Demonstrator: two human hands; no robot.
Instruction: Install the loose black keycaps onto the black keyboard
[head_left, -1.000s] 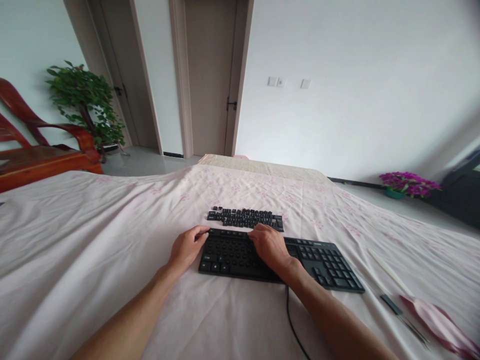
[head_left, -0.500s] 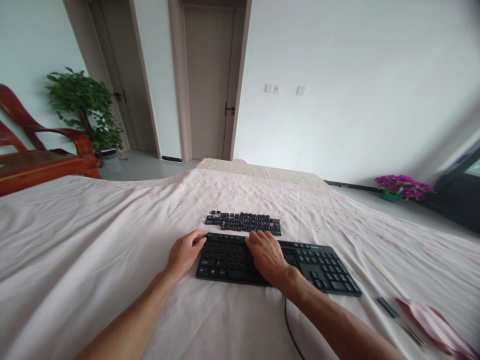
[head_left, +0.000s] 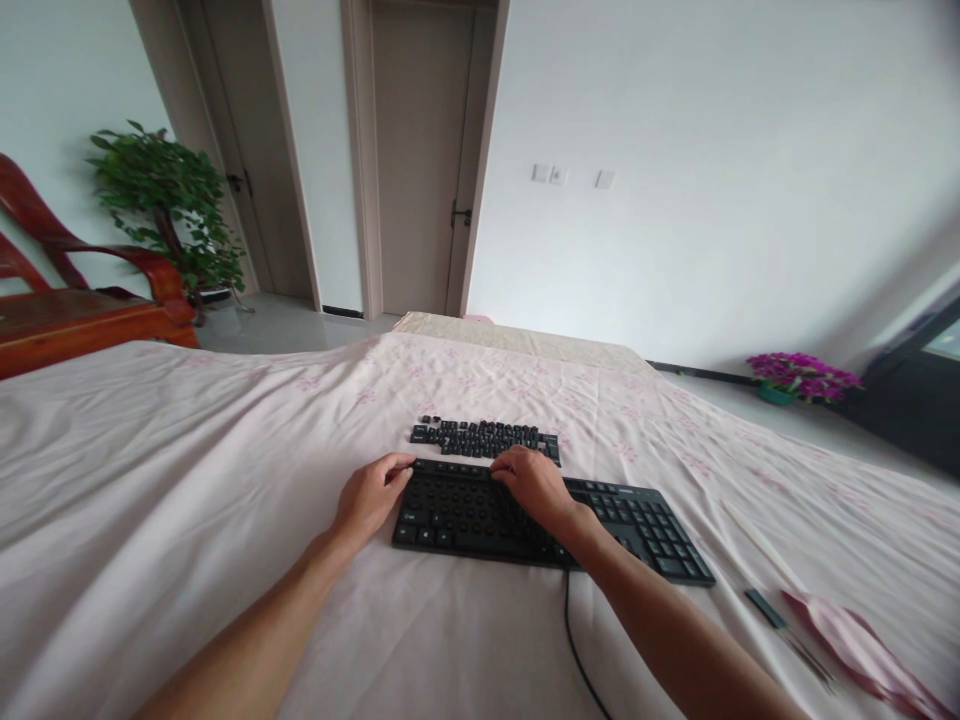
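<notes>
A black computer keyboard [head_left: 454,505] lies on the cloth, many of its main-block keycaps off and round stubs showing. The number pad and a few lower-left keys still have their caps. My left hand [head_left: 371,492] pinches the keyboard's upper left corner between thumb and fingers. Over the keyboard's middle, my right hand [head_left: 536,490] has its fingers drawn together at the top row of keys; what lies under the fingertips is hidden. Just beyond the keyboard, loose black keycaps [head_left: 480,438] are laid out in rows, close to my right knuckles.
A pink flowered cloth [head_left: 450,630] covers the surface, with folds. The keyboard's cable [head_left: 574,640] runs toward me. On the right lie a dark-handled tool with thin metal tips [head_left: 766,608], a pale thin stick [head_left: 761,545] and a pink fabric piece [head_left: 847,635].
The fingers of my right hand have curled in at the top row, where they lay flatter before. My left hand stays at the corner. The whole view has shifted slightly.
</notes>
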